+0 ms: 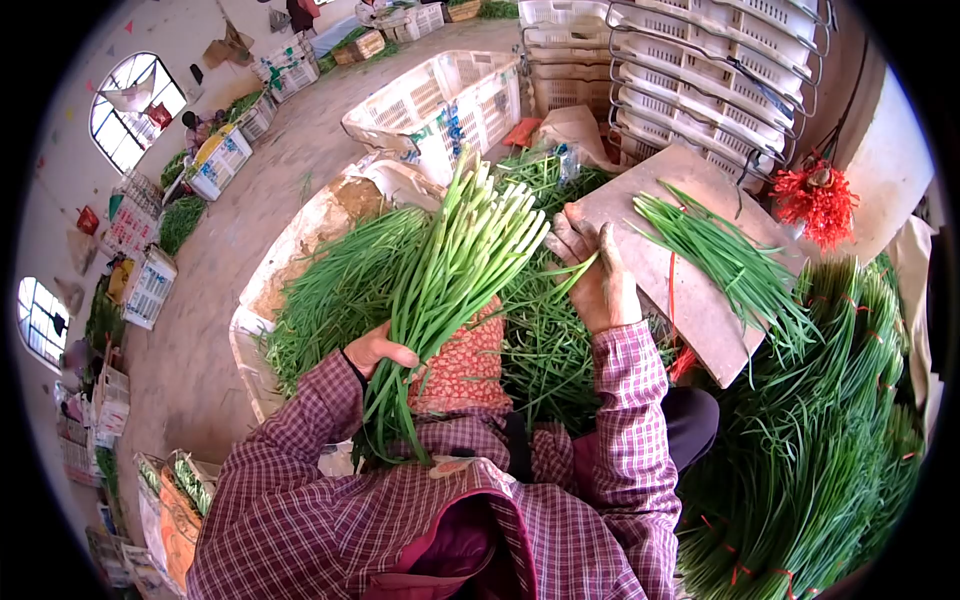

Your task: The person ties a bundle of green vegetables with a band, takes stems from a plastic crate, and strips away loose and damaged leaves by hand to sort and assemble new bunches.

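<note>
A thick bunch of green stalks with pale ends pointing up and away rests in my left hand, whose fingers are wrapped round its lower part. Right of the bunch, my right hand is raised with a few thin green stalks between thumb and fingers. Beneath both hands lie loose green leaves and a red patterned cloth over my lap. A smaller bunch lies on a tilted board just beyond my right hand.
Tied green bundles are heaped at the right. Red ties hang beside stacked white crates. An open white crate stands ahead. Along the far left wall are more crates and a seated person.
</note>
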{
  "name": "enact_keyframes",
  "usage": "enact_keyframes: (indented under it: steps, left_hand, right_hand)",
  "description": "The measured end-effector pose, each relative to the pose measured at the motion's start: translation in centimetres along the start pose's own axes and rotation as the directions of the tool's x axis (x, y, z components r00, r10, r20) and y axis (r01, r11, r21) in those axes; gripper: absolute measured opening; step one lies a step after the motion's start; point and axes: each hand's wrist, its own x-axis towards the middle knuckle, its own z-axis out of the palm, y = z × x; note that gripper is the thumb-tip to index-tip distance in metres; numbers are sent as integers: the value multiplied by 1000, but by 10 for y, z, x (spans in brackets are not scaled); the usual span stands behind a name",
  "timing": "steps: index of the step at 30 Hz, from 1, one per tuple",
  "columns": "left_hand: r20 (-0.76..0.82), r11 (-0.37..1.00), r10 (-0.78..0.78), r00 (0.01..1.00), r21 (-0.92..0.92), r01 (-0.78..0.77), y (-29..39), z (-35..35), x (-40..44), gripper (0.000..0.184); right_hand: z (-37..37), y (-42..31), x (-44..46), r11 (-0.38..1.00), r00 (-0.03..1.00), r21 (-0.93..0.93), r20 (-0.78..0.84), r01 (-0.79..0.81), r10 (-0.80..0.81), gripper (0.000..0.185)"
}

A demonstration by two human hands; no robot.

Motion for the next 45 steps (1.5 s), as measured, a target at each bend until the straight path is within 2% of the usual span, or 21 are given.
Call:
enact_keyframes:
  steps: [5,7,8,9,10,13,17,19,22,25,27,30,31,32,33,35,38,39,41,43,45]
  left_hand:
    - [46,998,-38,998,-40,40,11,9,-1,54]
    - [1,1000,0,1000,-17,1,15,14,-3,53]
    - [-5,999,9,1000,-32,-9,15,16,-3,54]
    - [-12,999,19,1000,-46,-19,16,18,-2,55]
    - [-19,998,28,999,-60,-29,16,19,0,57]
    - [-62,993,27,998,-114,-34,26,42,6,69]
    - [-95,992,127,987,-2,-128,39,93,24,68]
    - [-92,969,248,964,24,-247,20,110,40,59]
    - [-17,925,354,935,155,-347,-19,131,50,59]
    - [131,824,436,890,340,-454,-47,136,50,81]
    - [298,955,254,920,73,-287,-25,140,33,89]
    - [478,960,26,878,234,-156,1,100,30,86]
    - [529,959,-55,847,265,-104,17,84,33,86]
    - [246,972,-43,968,234,-16,29,51,35,85]
    - [268,995,69,961,52,-86,28,31,49,84]
    - [153,937,245,957,215,-274,73,41,48,79]
    - [33,930,357,934,82,-358,97,66,62,70]
    - [-7,921,382,924,85,-380,102,80,70,68]
    - [238,866,472,849,57,-498,108,99,89,67]
    - [173,892,449,877,-27,-451,103,118,91,74]
    - [94,866,499,861,-22,-500,92,122,97,67]
  right_hand:
    - [0,-6,-5,998,999,53,20,-37,36,58]
    - [-18,-6,2,893,999,-448,-14,-46,44,68]
    - [-40,7,7,567,990,-824,-66,18,-127,74]
    - [-37,13,4,96,952,-995,-26,4,-306,79]
    - [-37,13,-1,-158,919,-986,10,-56,-394,87]
    - [-24,20,-3,722,997,-688,34,73,-68,95]
    - [-14,48,8,907,981,-406,188,116,-42,97]
    - [-18,61,21,974,994,-198,57,107,-98,90]
    - [-22,61,14,987,990,-124,-81,107,-117,74]
    - [-36,54,-5,988,981,70,-133,-135,144,69]
    - [-47,60,-8,983,992,142,-9,-120,122,77]
    - [-55,66,-11,904,981,382,96,-191,167,79]
    - [-56,60,-14,960,985,223,64,-170,160,78]
    - [-47,57,-17,967,987,196,5,-160,162,77]
    - [-37,56,-20,973,985,170,-53,-155,166,76]
    - [-40,62,-14,987,989,81,63,-136,131,65]
    - [-21,61,-7,993,996,-121,82,-18,28,42]
    - [-8,58,-10,998,997,-68,77,-7,12,49]
    - [15,61,-9,989,996,-118,0,86,-86,67]
    - [26,64,-11,789,954,-551,52,274,-295,85]
    - [22,65,-11,703,952,-659,67,267,-299,95]
